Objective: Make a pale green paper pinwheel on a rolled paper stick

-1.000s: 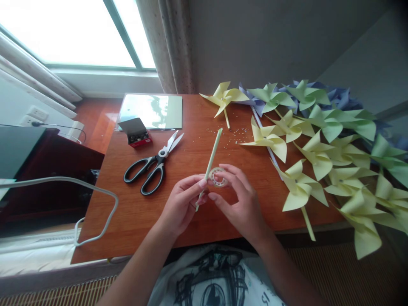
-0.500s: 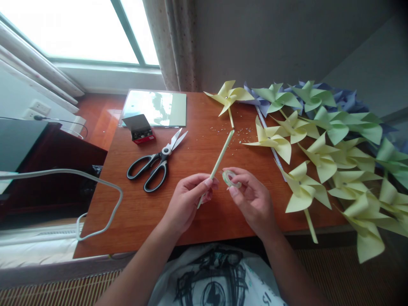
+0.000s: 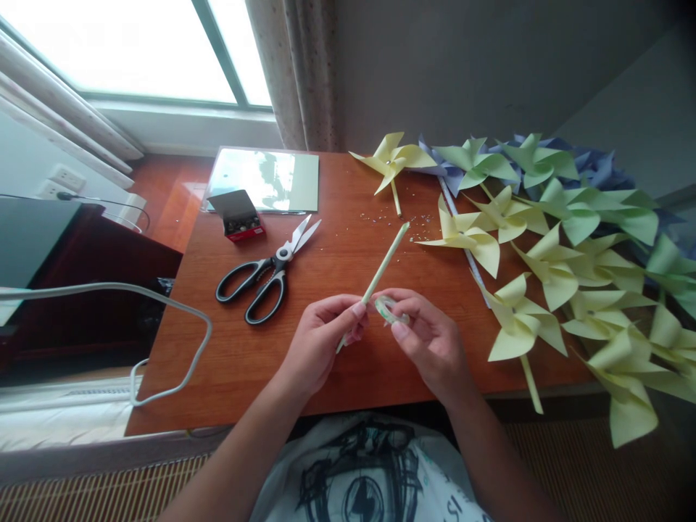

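My wooden table [image 3: 233, 362] carries black-handled scissors [image 3: 264, 272], blades open and pointing toward the window. Beyond them sits a small open box [image 3: 238, 215] just beside a glossy sheet [image 3: 266, 180] at the far edge. Tiny scraps [image 3: 380, 217] dot the middle. Along my right lies a heap of paper pinwheels [image 3: 549, 239], yellow, green and blue, overlapping and spilling past the table's edge.
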`<action>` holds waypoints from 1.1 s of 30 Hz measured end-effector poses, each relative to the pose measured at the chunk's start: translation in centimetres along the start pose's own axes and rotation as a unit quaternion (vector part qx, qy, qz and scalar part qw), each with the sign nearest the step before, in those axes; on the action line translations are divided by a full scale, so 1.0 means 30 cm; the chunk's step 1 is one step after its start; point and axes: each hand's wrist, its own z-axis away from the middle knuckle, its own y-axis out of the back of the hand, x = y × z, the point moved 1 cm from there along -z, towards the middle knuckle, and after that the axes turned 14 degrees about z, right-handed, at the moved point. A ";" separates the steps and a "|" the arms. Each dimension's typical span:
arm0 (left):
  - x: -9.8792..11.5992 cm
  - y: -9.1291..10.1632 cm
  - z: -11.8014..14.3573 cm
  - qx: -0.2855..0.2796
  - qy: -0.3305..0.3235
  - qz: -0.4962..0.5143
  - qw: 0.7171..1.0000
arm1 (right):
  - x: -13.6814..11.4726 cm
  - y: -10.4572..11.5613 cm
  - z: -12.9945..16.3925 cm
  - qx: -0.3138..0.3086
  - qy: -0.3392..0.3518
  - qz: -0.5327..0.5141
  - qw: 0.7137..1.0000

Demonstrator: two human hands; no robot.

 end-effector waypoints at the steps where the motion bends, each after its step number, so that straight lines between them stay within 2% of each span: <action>1: -0.001 0.002 0.000 -0.001 0.000 -0.004 1.000 | -0.001 -0.001 -0.001 0.001 -0.001 0.000 1.000; 8: -0.006 0.010 0.001 -0.002 -0.007 -0.032 0.999 | -0.009 -0.004 -0.006 -0.001 -0.006 0.012 1.000; 21: -0.004 0.006 0.002 0.000 0.001 -0.021 1.000 | -0.006 0.005 -0.003 0.001 -0.003 0.015 1.000; 27: 0.003 -0.003 0.009 0.030 -0.027 0.010 0.999 | -0.004 0.009 0.003 0.012 0.017 0.028 0.999; 33: 0.004 -0.008 0.012 0.022 -0.039 0.005 0.999 | -0.011 0.008 0.003 0.021 0.017 0.028 0.999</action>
